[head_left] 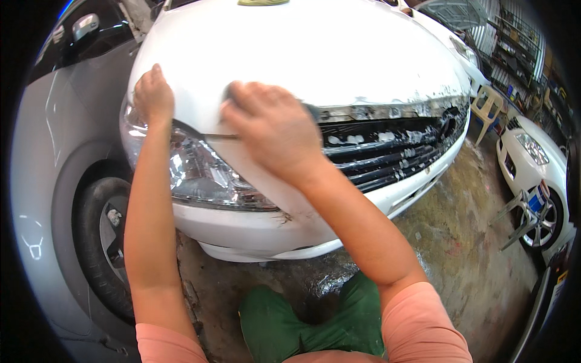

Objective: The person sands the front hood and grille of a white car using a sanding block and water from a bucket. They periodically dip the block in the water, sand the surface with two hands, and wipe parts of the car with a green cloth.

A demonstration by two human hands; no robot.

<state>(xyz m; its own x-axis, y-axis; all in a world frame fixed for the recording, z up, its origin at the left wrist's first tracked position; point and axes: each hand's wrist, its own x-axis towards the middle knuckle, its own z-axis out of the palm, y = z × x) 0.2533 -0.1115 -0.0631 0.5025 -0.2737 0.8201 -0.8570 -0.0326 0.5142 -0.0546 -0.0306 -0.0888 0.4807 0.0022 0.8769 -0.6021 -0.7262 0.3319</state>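
Note:
My left hand (154,98) rests on the corner of a white car hood (290,51), just above the headlight (200,163). Its fingers lie against the painted surface and hold nothing. Further right, my right hand (275,124) presses on the front edge of the hood, blurred by motion. Its fingers are closed over a dark pad (229,92), mostly hidden under the palm, so its exact kind does not show. Beside that hand the black grille (387,142) carries white smears, and the hood's lip above it is chipped and scuffed.
A grey car (54,139) with a dark wheel (103,236) stands close on the left. The white bumper (242,233) is in front of my legs. To the right are a beige plastic chair (487,109), a metal stool (520,215) and another white car (538,145). A greenish cloth (262,2) lies on the hood.

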